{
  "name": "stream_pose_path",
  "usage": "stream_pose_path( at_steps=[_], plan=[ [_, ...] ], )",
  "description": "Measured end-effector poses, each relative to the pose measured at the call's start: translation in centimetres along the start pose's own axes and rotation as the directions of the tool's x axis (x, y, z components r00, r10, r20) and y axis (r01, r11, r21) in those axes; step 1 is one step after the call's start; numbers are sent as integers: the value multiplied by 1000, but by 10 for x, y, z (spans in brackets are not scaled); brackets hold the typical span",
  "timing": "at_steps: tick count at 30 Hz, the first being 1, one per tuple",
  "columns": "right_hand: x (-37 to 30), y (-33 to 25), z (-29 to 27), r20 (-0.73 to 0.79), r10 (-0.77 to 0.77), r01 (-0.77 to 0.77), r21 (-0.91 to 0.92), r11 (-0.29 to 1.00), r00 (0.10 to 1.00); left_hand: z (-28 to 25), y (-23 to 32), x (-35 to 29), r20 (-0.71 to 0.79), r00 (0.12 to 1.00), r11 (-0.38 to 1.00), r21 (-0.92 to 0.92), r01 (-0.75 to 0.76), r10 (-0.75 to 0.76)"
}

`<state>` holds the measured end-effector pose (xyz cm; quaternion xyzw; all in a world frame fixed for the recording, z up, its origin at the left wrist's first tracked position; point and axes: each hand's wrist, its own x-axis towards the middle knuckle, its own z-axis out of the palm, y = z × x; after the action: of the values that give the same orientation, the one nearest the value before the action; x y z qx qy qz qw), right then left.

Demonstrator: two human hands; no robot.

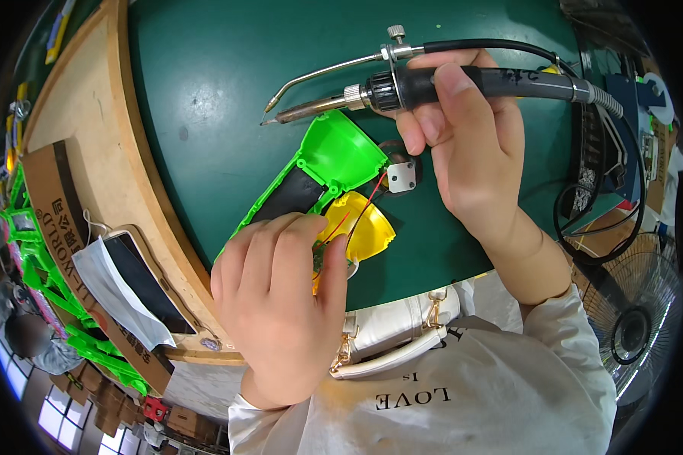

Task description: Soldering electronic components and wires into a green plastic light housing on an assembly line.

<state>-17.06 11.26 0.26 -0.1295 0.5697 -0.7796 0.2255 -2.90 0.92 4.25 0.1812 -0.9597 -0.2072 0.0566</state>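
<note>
My right hand (474,148) is closed round the black handle of a soldering iron (417,88), held above the table. A thin metal solder-feed tube (322,74) is clamped on top of it. The tip points left, over the flared end of a green plastic housing (341,152). My left hand (277,292) grips the housing's lower part, fingers curled over it, beside a yellow plastic cone (364,227). Red and black wires (368,201) run from a small white square plate (401,177) toward my left thumb. What sits under that thumb is mostly hidden.
The green tabletop (205,83) has a raised wooden border (125,114) on the left. Beyond it lie a phone (148,280), a face mask (114,292) and several green plastic parts (53,288). A white handbag (395,326) hangs below the near edge; a fan (631,334) stands right. The iron's cable (641,182) loops down there.
</note>
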Motion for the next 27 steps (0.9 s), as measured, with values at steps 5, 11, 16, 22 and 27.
stream_pose_path(
  at_steps=[5, 11, 16, 22, 27],
  plan=[
    [-1, 0, 4, 46, 7, -7, -15, 1000, 999, 5, -3, -2, -47, 999, 1000, -3, -3, 3],
    [-3, 2, 5, 66, 87, -86, -15, 996, 994, 11, -4, -4, -136, 986, 993, -80, 85, -96],
    [-3, -6, 4, 42, 69, -66, -78, 995, 997, 7, -7, 0, -112, 974, 980, -14, 198, -199],
    [-3, -21, -15, -80, -167, 154, -146, 977, 983, 15, -16, 1, -143, 973, 983, -43, 178, -182],
    [-16, -50, -13, 92, -262, 274, -463, 843, 961, 10, -10, 5, -120, 972, 979, -24, 201, -203]
  ],
)
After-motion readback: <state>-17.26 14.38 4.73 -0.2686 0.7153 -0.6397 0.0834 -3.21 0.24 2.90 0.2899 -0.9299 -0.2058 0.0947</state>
